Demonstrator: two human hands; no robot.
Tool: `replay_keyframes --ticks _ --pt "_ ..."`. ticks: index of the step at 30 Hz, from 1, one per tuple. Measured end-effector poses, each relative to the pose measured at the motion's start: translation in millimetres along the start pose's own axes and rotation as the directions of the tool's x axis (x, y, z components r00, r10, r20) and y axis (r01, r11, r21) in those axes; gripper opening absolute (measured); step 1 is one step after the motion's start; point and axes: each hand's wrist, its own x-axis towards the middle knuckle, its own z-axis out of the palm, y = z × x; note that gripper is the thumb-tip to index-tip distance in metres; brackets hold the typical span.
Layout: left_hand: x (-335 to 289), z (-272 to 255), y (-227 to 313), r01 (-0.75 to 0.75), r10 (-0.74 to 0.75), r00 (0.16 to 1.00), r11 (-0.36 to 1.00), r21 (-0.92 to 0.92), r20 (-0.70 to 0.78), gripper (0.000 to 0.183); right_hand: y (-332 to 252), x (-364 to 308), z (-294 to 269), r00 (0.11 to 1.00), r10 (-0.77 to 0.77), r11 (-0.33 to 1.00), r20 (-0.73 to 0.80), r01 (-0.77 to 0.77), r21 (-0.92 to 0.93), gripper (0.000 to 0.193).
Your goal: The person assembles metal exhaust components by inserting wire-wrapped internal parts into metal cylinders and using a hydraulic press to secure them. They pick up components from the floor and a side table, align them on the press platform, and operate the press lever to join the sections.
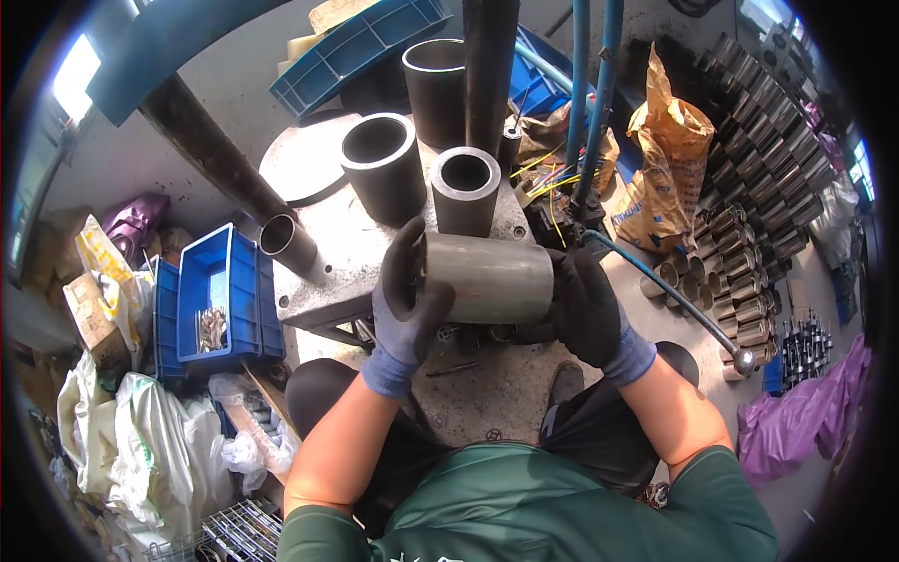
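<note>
Level in front of me is a grey metal cylinder (pixel 492 279), held between two gloved hands. My left hand (pixel 405 304) wraps its left end, thumb on the near side and fingers up behind the rim. At the opposite end, my right hand (pixel 588 304) grips with its fingers partly hidden by the metal. Just beyond the cylinder, a thick-walled steel tube (pixel 465 201) stands on the metal work table (pixel 328 253). A wider dark tube (pixel 389 183) is upright to its left, and another tube (pixel 438 98) rises behind them.
A slimmer tube (pixel 288 245) sits at the table's left edge, near blue plastic bins (pixel 229 290). A steel post (pixel 489 75) stands behind the table. To the right, a lever bar with a knob (pixel 670 300) juts toward me. Stacked metal sleeves (pixel 758 178) line the far right.
</note>
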Motion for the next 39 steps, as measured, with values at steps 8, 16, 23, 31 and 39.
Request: replay_keyframes --ticks 8,16,23,31,39 --pt "-21 25 1 -0.288 0.209 0.944 0.900 0.327 0.256 0.122 38 13 -24 1.000 0.011 0.966 0.017 -0.015 0.257 0.047" --pt "-25 21 -8 -0.432 0.348 0.889 0.853 0.293 0.299 0.123 50 8 -25 0.942 -0.325 0.891 0.083 0.335 -0.306 0.049" --pt "-26 16 -6 -0.501 0.418 0.856 0.817 0.285 0.305 0.126 49 12 -34 0.999 0.006 0.907 -0.053 0.017 0.422 0.063" --pt "-27 13 4 -0.413 0.385 0.911 0.863 0.292 0.150 0.109 26 23 -17 0.965 -0.145 0.902 0.217 0.039 0.430 0.064" --pt "-25 13 -11 -0.266 0.267 0.963 0.964 0.022 -0.047 0.103 -2 41 17 0.940 -0.338 0.927 0.056 0.322 0.193 0.065"
